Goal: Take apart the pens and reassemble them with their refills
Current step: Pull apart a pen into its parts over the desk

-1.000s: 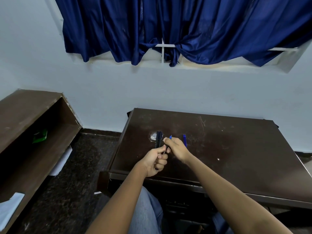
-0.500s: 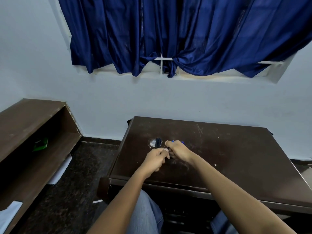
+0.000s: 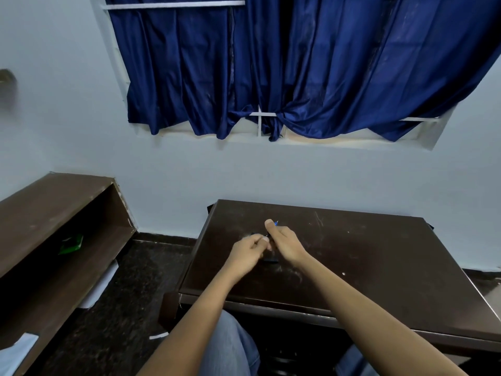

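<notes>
Both hands meet over the dark wooden table point(image 3: 366, 256), near its left side. My left hand point(image 3: 248, 253) is closed with its fingertips pinching a dark pen part beside the right hand. My right hand point(image 3: 284, 244) is fisted around a pen, thumb raised, and a small blue tip point(image 3: 276, 223) shows past the thumb. A dark pen piece point(image 3: 271, 259) shows just below the two hands, and its far end point(image 3: 254, 234) peeks out above the left knuckles. The rest of the pens is hidden by the hands.
A brown open shelf unit point(image 3: 59, 229) stands at the left with a green item point(image 3: 71, 244) inside. Blue curtains point(image 3: 298, 66) hang over the window above the pale wall. My legs in jeans point(image 3: 230, 346) are under the table's front edge. Paper scraps lie on the dark floor.
The camera has tilted upward, so hands and table sit lower in view. My hands stay together; the loose blue pen piece seen on the table earlier is now hidden behind the right hand.
</notes>
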Motion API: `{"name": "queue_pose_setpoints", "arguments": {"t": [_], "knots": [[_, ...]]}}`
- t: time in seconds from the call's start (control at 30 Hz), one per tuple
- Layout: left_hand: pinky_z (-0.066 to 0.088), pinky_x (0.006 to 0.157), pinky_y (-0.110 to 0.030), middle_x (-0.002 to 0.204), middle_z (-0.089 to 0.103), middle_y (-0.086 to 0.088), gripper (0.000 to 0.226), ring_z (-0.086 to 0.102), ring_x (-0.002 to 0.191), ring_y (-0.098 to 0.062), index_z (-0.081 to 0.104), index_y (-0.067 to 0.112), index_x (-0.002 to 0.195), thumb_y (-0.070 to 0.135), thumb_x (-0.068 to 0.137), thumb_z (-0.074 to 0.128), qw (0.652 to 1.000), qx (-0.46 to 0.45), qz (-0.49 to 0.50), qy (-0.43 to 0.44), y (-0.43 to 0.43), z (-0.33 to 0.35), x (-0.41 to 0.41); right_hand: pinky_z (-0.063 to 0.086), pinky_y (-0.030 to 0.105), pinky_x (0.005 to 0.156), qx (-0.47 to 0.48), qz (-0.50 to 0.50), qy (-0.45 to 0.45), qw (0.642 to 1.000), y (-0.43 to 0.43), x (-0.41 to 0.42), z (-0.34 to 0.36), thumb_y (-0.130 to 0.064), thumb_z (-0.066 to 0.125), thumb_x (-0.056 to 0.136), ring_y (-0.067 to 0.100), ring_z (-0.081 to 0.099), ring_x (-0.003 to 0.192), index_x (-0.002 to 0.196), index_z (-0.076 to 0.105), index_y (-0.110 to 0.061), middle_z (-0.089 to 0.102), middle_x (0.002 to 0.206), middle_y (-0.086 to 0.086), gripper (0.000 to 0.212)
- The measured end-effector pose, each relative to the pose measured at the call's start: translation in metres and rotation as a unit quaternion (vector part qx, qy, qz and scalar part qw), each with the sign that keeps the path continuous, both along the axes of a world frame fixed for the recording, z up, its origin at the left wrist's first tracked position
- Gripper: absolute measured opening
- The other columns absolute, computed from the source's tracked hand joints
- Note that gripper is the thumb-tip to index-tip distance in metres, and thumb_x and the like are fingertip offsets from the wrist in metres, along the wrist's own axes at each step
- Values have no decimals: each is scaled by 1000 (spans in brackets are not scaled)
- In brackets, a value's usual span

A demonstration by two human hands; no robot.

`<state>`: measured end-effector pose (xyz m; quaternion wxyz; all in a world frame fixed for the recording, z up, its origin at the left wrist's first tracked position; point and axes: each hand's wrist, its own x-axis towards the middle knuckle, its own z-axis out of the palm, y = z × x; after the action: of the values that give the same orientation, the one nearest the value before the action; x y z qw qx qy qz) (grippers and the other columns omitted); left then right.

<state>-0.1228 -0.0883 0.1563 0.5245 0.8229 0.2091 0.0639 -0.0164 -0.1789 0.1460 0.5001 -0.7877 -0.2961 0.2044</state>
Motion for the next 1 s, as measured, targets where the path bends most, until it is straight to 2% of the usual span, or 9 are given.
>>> {"name": "queue_pose_setpoints", "arguments": {"t": [0.13,0.23,0.33,0.43,0.53,0.6,0.77,0.9,1.0], "knots": [[36,52,-17,79,63,3,23,55,64,-8,61,17,103,31,100,42,966,256,34,-10,-8,2,-3,33,26,56,-57,-50,14,997,1,-4,12,-49,45,95,11,42,47,46,42,-16,46,48,-3,59],[42,57,-30,88,68,-7,27,64,74,-23,59,17,108,33,100,39,942,332,51,8,-13,0,-2,32,30,55,-54,-67,72,994,6,-8,17,-31,46,92,14,39,48,48,43,-14,44,47,-3,47],[47,61,-30,80,64,-1,28,61,71,-14,60,17,89,30,101,39,977,210,23,-34,-13,6,-5,28,32,52,-25,-39,70,996,4,-11,22,-20,43,88,12,33,43,40,41,-19,38,34,-9,49],[31,46,-21,59,46,7,33,40,49,-7,55,18,73,28,100,38,1000,15,2,-22,-11,15,-10,28,30,52,1,26,49,998,-6,-14,26,-25,40,90,9,31,38,34,43,-18,38,36,-6,57],[16,34,-16,51,29,8,35,20,41,-5,51,18,74,35,102,36,971,-236,-24,-33,-9,19,-14,38,30,61,15,58,24,998,-9,-17,33,-29,36,95,8,43,44,39,49,-14,49,41,-3,59],[13,32,-15,50,27,8,36,18,39,-3,51,18,76,37,102,37,950,-308,-22,-46,-9,19,-16,40,32,66,20,62,4,998,-7,-16,35,-32,36,96,13,47,52,43,52,-15,54,45,-4,59],[18,38,-18,50,32,10,34,23,43,-4,54,16,83,36,102,35,980,-193,-10,-58,-8,17,-16,38,26,64,31,105,4,994,-12,-13,36,-45,37,100,10,45,55,57,50,-16,48,50,-10,54],[22,40,-20,52,35,10,32,26,41,-4,58,19,80,32,100,37,991,-127,15,-48,-9,11,-14,38,17,52,99,51,70,991,-18,-16,33,-24,55,96,5,45,48,77,55,-11,56,55,-5,24],[21,40,-20,54,37,8,31,27,41,-4,59,21,78,29,99,37,991,-126,20,-37,-12,7,-10,41,19,52,166,32,190,967,-19,-14,29,-4,51,95,13,49,56,96,63,-4,63,82,9,12]]}}
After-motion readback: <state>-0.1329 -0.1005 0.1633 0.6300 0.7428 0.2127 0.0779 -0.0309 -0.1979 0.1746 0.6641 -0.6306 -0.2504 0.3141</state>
